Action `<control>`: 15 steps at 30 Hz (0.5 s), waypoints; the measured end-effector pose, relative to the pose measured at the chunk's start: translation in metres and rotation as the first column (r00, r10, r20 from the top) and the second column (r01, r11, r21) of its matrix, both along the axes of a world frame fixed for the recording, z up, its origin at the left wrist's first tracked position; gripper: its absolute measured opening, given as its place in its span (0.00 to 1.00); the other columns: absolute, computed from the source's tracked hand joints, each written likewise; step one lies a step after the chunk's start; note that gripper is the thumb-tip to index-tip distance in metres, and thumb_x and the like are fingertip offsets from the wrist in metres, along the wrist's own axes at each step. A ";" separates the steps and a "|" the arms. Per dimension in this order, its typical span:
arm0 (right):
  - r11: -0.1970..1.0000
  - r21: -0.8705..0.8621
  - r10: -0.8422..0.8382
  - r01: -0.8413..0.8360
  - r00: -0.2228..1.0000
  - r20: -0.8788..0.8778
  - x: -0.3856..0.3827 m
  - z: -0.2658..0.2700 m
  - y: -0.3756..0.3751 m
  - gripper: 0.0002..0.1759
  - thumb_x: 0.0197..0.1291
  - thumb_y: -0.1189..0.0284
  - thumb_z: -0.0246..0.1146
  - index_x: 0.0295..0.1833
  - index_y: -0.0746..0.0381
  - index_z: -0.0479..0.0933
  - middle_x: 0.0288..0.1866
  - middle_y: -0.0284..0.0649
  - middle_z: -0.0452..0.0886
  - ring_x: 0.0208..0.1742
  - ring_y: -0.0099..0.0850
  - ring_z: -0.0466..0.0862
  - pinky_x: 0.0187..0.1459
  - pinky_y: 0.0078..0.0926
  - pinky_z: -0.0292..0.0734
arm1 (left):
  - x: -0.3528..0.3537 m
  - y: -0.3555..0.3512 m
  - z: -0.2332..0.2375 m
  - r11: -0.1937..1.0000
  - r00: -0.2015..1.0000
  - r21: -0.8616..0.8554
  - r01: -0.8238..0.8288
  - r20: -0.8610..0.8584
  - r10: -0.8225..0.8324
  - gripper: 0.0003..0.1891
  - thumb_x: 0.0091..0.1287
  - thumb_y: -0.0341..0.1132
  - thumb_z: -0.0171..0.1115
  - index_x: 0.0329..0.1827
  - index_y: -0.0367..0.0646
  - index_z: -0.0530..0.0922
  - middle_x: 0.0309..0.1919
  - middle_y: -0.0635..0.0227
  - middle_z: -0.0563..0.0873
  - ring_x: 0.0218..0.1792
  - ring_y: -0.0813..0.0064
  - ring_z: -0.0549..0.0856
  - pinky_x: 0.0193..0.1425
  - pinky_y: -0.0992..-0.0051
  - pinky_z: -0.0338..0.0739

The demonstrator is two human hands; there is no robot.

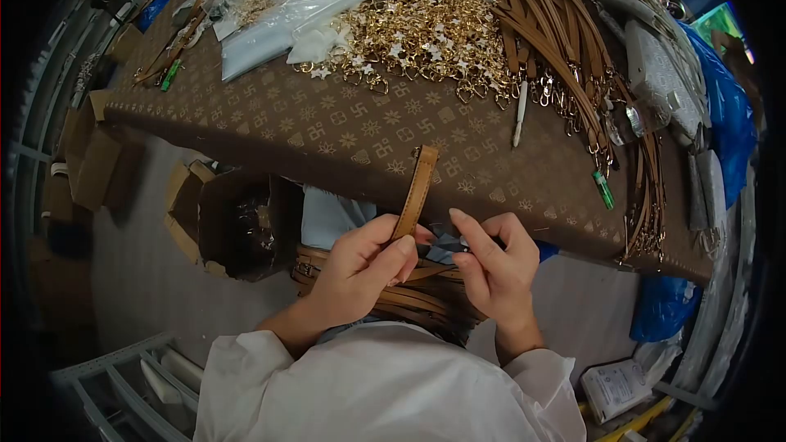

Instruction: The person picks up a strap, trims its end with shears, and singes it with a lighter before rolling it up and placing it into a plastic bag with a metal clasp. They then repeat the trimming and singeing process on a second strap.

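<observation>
My left hand (364, 266) is closed round a tan leather strap (417, 188), which stands up from the fingers with its looped top near the table edge. Close to its right, my right hand (498, 266) has thumb and index finger curved toward each other, with a small dark item at the fingers that is too small to name. More brown straps (426, 299) lie across the lap below both hands. On the table, a large pile of gold clasps and charms (426, 33) sits beyond the hands.
The patterned brown tablecloth (327, 127) ends just ahead of the hands. Bundled straps (557, 41) lie at the right, near a white-handled tool (520, 115) and a green tube (603, 190). Plastic bags (286, 16) lie at the back left. An open cardboard box (188, 213) stands below.
</observation>
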State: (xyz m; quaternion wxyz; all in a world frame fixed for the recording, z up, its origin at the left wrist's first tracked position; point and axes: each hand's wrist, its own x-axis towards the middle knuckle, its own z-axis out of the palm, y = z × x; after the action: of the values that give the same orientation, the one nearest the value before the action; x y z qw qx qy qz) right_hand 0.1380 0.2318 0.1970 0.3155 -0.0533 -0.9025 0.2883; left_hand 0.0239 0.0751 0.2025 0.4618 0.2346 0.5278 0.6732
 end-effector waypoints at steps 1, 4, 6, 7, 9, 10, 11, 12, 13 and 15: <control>0.999 0.031 -0.012 0.013 1.000 -0.011 -0.001 -0.001 -0.001 0.23 0.45 0.68 0.70 0.51 0.56 0.81 0.23 0.36 0.70 0.23 0.29 0.71 0.22 0.24 0.65 | 0.000 0.000 0.000 1.000 1.000 0.000 0.001 0.003 -0.001 0.11 0.73 0.31 0.44 0.49 0.35 0.74 0.25 0.75 0.73 0.26 0.88 0.68 0.29 0.85 0.64; 0.991 0.130 -0.008 0.013 0.999 -0.040 -0.003 -0.004 -0.002 0.23 0.45 0.68 0.70 0.51 0.55 0.81 0.23 0.36 0.70 0.22 0.29 0.70 0.21 0.24 0.64 | -0.001 -0.001 0.001 1.000 0.999 0.002 0.004 -0.045 -0.004 0.10 0.72 0.31 0.45 0.46 0.36 0.74 0.25 0.75 0.73 0.26 0.89 0.69 0.29 0.84 0.64; 0.989 0.146 -0.013 0.017 0.999 -0.033 -0.002 -0.006 -0.002 0.22 0.45 0.68 0.70 0.51 0.54 0.81 0.22 0.35 0.69 0.22 0.29 0.70 0.21 0.24 0.63 | -0.001 -0.002 -0.002 1.000 0.997 -0.012 0.016 -0.075 -0.017 0.08 0.72 0.31 0.46 0.41 0.37 0.73 0.24 0.75 0.74 0.26 0.89 0.69 0.28 0.84 0.64; 0.986 0.163 -0.015 0.019 0.999 -0.030 -0.002 -0.006 -0.002 0.22 0.45 0.68 0.70 0.51 0.54 0.81 0.22 0.35 0.69 0.22 0.28 0.69 0.21 0.24 0.63 | -0.001 -0.001 -0.001 1.000 0.997 -0.012 0.018 -0.072 -0.019 0.08 0.72 0.31 0.46 0.41 0.37 0.73 0.24 0.75 0.74 0.26 0.89 0.69 0.28 0.84 0.64; 0.986 0.162 -0.022 0.026 0.999 -0.027 -0.001 -0.006 -0.002 0.22 0.45 0.68 0.70 0.50 0.54 0.81 0.22 0.35 0.68 0.22 0.28 0.69 0.21 0.24 0.62 | -0.001 0.000 0.003 0.999 0.993 -0.036 0.014 -0.113 -0.018 0.07 0.72 0.31 0.46 0.36 0.38 0.71 0.24 0.74 0.74 0.25 0.88 0.69 0.28 0.84 0.64; 0.987 0.160 -0.028 0.032 0.999 -0.026 -0.001 -0.005 -0.003 0.22 0.45 0.68 0.70 0.50 0.54 0.82 0.22 0.35 0.68 0.21 0.28 0.69 0.21 0.24 0.62 | -0.001 -0.001 0.002 0.999 0.994 -0.039 0.015 -0.111 -0.019 0.07 0.72 0.31 0.46 0.36 0.38 0.71 0.24 0.74 0.74 0.25 0.88 0.69 0.28 0.84 0.64; 0.987 0.157 -0.029 0.032 0.999 -0.025 -0.001 -0.006 -0.004 0.22 0.45 0.68 0.70 0.50 0.54 0.82 0.22 0.35 0.68 0.21 0.28 0.69 0.21 0.24 0.62 | -0.001 -0.001 0.002 0.999 0.992 -0.043 0.014 -0.126 -0.019 0.07 0.72 0.31 0.46 0.36 0.38 0.71 0.24 0.74 0.74 0.25 0.88 0.69 0.28 0.84 0.64; 0.988 0.152 -0.033 0.037 0.999 -0.028 -0.001 -0.007 -0.005 0.22 0.45 0.68 0.71 0.50 0.54 0.82 0.22 0.35 0.68 0.21 0.28 0.69 0.21 0.23 0.62 | -0.001 -0.002 0.001 0.999 0.990 -0.046 0.013 -0.141 -0.019 0.07 0.72 0.31 0.46 0.36 0.38 0.71 0.23 0.74 0.74 0.25 0.88 0.69 0.28 0.84 0.64; 0.988 0.147 -0.036 0.040 0.999 -0.031 -0.001 -0.008 -0.005 0.22 0.45 0.68 0.71 0.50 0.53 0.82 0.22 0.34 0.68 0.21 0.28 0.69 0.21 0.23 0.62 | -0.001 -0.002 0.000 0.999 0.990 -0.048 0.012 -0.140 -0.019 0.07 0.72 0.31 0.46 0.36 0.38 0.71 0.23 0.74 0.74 0.25 0.88 0.69 0.28 0.84 0.64; 0.986 0.159 -0.047 0.052 0.998 -0.037 -0.001 -0.009 -0.007 0.23 0.44 0.68 0.71 0.50 0.53 0.81 0.22 0.34 0.68 0.21 0.28 0.69 0.20 0.23 0.62 | 0.000 -0.002 -0.002 0.999 0.988 -0.034 0.006 -0.153 -0.011 0.07 0.71 0.30 0.46 0.36 0.38 0.71 0.23 0.74 0.74 0.24 0.88 0.69 0.27 0.84 0.64</control>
State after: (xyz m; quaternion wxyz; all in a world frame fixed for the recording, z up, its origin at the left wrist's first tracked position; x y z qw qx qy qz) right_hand 0.1368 0.2244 0.1881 0.3407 -0.0452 -0.9158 0.2079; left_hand 0.0235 0.0731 0.2009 0.4268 0.2801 0.5716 0.6424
